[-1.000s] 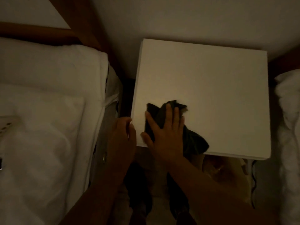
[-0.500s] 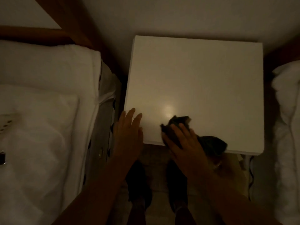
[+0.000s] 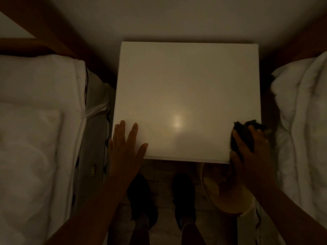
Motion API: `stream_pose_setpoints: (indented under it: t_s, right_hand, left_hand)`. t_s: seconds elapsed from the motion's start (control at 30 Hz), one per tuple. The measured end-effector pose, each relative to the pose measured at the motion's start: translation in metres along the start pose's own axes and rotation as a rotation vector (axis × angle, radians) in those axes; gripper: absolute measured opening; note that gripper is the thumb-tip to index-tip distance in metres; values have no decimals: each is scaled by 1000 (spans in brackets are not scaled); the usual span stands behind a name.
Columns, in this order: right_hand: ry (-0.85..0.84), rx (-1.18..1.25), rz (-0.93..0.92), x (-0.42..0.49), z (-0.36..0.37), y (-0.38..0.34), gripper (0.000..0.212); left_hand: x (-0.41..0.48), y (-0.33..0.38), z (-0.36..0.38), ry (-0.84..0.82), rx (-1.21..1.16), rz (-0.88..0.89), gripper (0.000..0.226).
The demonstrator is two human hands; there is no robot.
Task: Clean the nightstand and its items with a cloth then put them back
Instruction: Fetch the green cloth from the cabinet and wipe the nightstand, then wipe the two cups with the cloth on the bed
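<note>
- Nightstand [image 3: 187, 89]: white square top filling the centre of the frame, seen from above in dim light; a soft bright reflection sits just below its middle.
- Left hand [image 3: 124, 149]: at the lower left corner of the nightstand, palm down, fingers spread and extended flat; the fingertips [image 3: 134, 126] lie on the white top while the heel of the hand hangs past the near edge. It has hold of nothing.
- Right hand [image 3: 251, 149]: at the lower right corner of the nightstand, palm down, fingers loosely curved over the cloth and pressing it against the corner; whether the fingers close around the fabric underneath cannot be told.
- Cloth [image 3: 245, 131]: dark, crumpled, at the right edge of the top near its lower corner; its upper folds show above the right hand's fingers, and a part overhangs the right side.
- Beds: white bedding [image 3: 35, 121] fills the left of the frame; a second mass of white bedding [image 3: 304, 112] fills the right. The nightstand stands between them.
- Feet [image 3: 143, 197]: two dark shoes on the floor at lower centre, just below the near edge of the nightstand.
- Round pale object [image 3: 230, 200]: on the floor at lower right, partly hidden by the right forearm; its identity cannot be told.
</note>
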State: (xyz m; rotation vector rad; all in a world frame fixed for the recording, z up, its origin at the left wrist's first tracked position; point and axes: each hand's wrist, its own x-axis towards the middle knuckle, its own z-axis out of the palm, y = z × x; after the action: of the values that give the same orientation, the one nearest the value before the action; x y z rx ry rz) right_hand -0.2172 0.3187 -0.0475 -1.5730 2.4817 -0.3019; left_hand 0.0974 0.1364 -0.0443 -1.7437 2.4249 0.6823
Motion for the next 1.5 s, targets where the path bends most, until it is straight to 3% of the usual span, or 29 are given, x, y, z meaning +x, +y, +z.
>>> stream_pose_setpoints:
  t_s: [0.13, 0.37, 0.53, 0.6, 0.7, 0.77, 0.83, 0.97, 1.1, 1.27, 1.4, 1.5]
  right_hand:
    - [34, 25, 163, 27, 16, -37, 55]
    - [7, 79, -103, 62, 51, -138, 52]
    - [-43, 150, -332, 50, 73, -213, 53]
    - [-87, 221, -425, 39, 84, -240, 53]
    - [-194, 284, -547, 22, 97, -276, 54]
    - [-254, 270, -602, 13, 100, -298, 44]
    - [-297, 372, -571, 11, 99, -318, 36]
    - [-445, 525, -494, 17, 83, -356, 39]
    - [-509, 518, -626, 9, 64, -402, 81]
    - [-731, 686, -610, -19, 42, -470, 45]
    - [-957, 611, -655, -57, 32, -521, 42]
    - [-1022, 555, -685, -86, 35, -559, 51]
  left_hand:
    - [2, -5, -2, -5, -53, 9, 71]
    - [7, -24, -18, 0, -77, 116, 73]
    - [4, -42, -28, 89, -418, 75, 79]
    - [1, -54, -32, 149, -506, -41, 74]
    - [-9, -74, -38, 113, -626, -223, 54]
    - [-24, -92, -40, 83, -623, -283, 43]
    - [-44, -107, -45, 79, -668, -372, 38]
    - [-85, -132, -58, 184, -714, -440, 32]
    - [-128, -157, -78, 319, -778, -632, 25]
    - [-194, -190, -105, 456, -771, -769, 23]
    - [-252, -223, -118, 567, -775, -907, 22]
    - [-291, -253, -119, 628, -784, -1006, 21]
